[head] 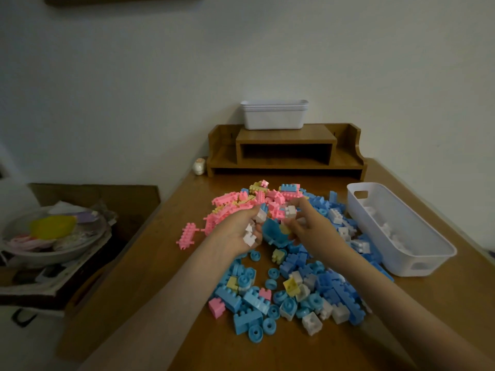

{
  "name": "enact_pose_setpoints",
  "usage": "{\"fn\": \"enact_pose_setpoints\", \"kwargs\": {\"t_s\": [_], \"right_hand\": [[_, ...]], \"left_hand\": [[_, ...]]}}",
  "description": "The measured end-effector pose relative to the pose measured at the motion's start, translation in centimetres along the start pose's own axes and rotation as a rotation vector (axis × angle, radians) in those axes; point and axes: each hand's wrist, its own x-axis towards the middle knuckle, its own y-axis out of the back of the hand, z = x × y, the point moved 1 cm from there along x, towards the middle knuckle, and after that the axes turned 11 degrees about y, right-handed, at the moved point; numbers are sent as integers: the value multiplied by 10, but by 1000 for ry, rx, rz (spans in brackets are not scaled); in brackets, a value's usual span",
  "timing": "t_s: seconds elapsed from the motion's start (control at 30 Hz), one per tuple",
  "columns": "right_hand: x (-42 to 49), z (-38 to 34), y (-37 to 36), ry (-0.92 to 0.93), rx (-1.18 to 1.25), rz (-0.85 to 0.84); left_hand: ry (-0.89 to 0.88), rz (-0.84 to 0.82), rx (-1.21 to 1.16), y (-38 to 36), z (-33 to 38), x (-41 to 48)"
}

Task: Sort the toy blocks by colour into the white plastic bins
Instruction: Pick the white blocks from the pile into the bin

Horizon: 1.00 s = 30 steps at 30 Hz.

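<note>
Head view shows your left hand over the middle of the pile, its fingers curled around a small clutch of white plastic toy blocks. Your right hand is just beside it and pinches a single white block between thumb and fingers. Between your two hands lies a large blue hollow plastic piece, partly hidden by them.

Around your hands the loose blocks spread over the brown wooden counter. Pink blocks bunch at the far left with a few yellow ones among them, and one long pink strip lies slightly apart on the left edge. Blue blocks and blue wheel-shaped rings fill the near side and the right, with white, yellow and pink pieces mixed in.

To the right of the pile you have a long white plastic bin standing on the counter, its side against the blue blocks; sorted white blocks lie inside it. At the far edge, against the wall, a wooden desk shelf carries a stack of nested white plastic bins. A small pale round object sits just left of the shelf. Off the counter to your left, a clear bowl of mixed items rests on a lower surface.
</note>
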Motion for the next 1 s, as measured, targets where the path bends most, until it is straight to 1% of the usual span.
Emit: {"fn": "enact_pose_setpoints", "kwargs": {"t_s": [0.07, 0.13, 0.17, 0.23, 0.3, 0.33, 0.47, 0.6, 0.67, 0.77, 0.93, 1.0], "right_hand": [[1, -2, 0, 2, -15, 55], [3, -4, -2, -61, 101, 108], [4, -6, -4, -128, 222, 121], [4, -10, -8, -278, 562, 125], [3, -15, -12, -379, 874, 116], [3, -18, -14, -415, 981, 125], [7, -28, -15, -463, 1214, 240], [8, -32, -19, -478, 1441, 373], [8, -35, -20, -483, 1519, 454], [8, -37, -18, -480, 1548, 548], [8, -34, -19, -509, 1613, 596], [7, -34, -21, -544, 1631, 596]], "left_hand": [[10, -16, -60, -1, -1, -1], [-4, -37, -105, -4, -1, -1], [-20, -52, -132, -7, 0, -2], [-66, -82, -206, -15, 0, -5], [-109, -109, -283, -26, -2, -10], [-121, -115, -297, -31, -4, -11], [-171, -152, -326, -47, -13, -12], [-198, -187, -429, -61, -18, -15], [-219, -181, -498, -66, -16, -18], [-251, -186, -585, -68, -11, -15], [-271, -257, -628, -64, -12, -10], [-279, -250, -594, -63, -13, -12]]}}
